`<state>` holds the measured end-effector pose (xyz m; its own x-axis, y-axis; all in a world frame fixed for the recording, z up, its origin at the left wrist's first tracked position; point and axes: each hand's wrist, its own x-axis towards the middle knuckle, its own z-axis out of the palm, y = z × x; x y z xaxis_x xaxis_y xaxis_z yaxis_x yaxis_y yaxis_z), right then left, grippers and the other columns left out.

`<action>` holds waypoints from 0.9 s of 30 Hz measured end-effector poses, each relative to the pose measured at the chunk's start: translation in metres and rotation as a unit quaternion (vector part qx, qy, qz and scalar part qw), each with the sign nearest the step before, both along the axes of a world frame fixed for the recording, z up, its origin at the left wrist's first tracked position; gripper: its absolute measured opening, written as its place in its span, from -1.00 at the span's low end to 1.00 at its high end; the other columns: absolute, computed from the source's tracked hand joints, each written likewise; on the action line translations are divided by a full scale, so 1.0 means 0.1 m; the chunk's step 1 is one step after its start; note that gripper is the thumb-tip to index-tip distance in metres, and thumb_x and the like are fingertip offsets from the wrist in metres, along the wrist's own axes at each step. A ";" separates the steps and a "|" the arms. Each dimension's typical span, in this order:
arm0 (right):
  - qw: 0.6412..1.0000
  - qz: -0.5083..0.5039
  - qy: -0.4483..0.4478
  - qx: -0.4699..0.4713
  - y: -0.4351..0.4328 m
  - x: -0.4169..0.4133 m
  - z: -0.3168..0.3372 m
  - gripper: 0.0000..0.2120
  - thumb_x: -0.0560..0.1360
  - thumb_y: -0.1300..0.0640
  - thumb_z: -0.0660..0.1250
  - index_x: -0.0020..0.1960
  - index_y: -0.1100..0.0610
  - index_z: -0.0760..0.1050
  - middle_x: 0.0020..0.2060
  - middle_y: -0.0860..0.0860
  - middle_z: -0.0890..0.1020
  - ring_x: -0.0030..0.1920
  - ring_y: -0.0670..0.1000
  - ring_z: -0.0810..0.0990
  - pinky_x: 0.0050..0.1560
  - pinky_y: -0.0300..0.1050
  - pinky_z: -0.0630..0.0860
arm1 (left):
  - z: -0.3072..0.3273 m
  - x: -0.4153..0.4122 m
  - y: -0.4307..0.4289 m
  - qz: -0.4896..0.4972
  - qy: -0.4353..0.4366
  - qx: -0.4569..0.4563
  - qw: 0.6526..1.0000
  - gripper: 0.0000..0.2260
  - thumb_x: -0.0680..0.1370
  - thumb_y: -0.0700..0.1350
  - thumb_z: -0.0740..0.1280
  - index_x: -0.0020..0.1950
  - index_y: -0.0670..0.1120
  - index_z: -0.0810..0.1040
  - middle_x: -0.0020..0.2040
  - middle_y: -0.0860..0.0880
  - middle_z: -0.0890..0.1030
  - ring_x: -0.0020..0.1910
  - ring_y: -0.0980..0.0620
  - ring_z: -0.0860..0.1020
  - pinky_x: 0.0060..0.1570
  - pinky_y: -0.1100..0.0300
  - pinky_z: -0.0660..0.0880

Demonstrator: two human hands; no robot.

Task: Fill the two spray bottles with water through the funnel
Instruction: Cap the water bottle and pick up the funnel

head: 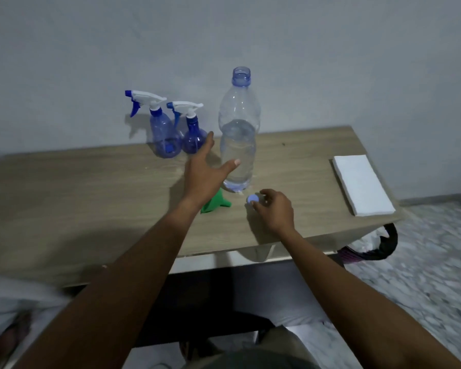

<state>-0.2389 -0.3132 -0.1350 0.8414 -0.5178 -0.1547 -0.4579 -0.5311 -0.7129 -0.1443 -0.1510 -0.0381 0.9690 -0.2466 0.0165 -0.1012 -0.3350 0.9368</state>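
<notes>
Two blue spray bottles, left one [161, 131] and right one [193, 135], stand side by side at the back of the wooden table [91, 198], both with white trigger heads on. A tall clear water bottle [238, 134], uncapped and about half full, stands to their right. My left hand [205, 169] hovers open between the right spray bottle and the water bottle, fingers spread, holding nothing. A green funnel [216, 203] lies on its side partly under my left wrist. My right hand [273, 209] pinches the pale blue bottle cap [252, 198] on the table.
A folded white cloth [362, 183] lies at the table's right end. A dark bag with white contents [370, 249] hangs below the right front corner. The wall rises directly behind the table. White fabric [8, 302] sits at lower left.
</notes>
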 end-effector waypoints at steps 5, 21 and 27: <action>0.995 0.080 0.006 -0.055 -0.15 0.06 -0.15 -0.54 0.46 -0.12 0.48 0.30 0.02 0.59 0.13 0.09 0.57 0.15 0.14 0.58 0.11 -0.02 0.54 | 0.00 0.03 -0.23 0.051 -0.003 0.000 0.999 -0.26 0.29 0.28 0.54 0.42 0.15 0.46 0.29 0.12 0.61 0.31 0.11 0.53 0.29 -0.01 0.53; 0.950 0.132 -0.268 0.087 -0.70 0.65 1.62 -0.74 0.57 0.06 0.43 0.24 0.06 0.61 0.06 -0.12 0.68 -0.15 -0.22 0.64 -0.08 -0.37 0.52 | 0.46 0.05 -0.29 0.046 -0.055 -0.004 0.997 -0.28 0.28 0.22 0.58 0.41 0.15 0.49 0.21 0.13 0.65 0.20 0.10 0.61 0.25 0.04 0.56; 0.930 0.281 -0.233 0.042 -0.68 0.99 2.38 -0.69 0.62 0.01 0.36 0.35 0.02 0.57 0.18 -0.10 0.66 -0.02 -0.04 0.70 0.01 -0.17 0.54 | 0.68 0.17 -0.31 0.034 -0.070 -0.021 0.997 -0.17 0.35 0.06 0.61 0.54 -0.02 0.33 0.45 0.04 0.47 0.32 0.15 0.47 0.19 0.27 0.43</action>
<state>-0.1403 -0.3808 0.1026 0.9612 0.0208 0.2749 0.2442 -0.5271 -0.8139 -0.1272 -0.1818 0.0301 0.9711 -0.1759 0.1612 -0.2096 -0.3068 0.9284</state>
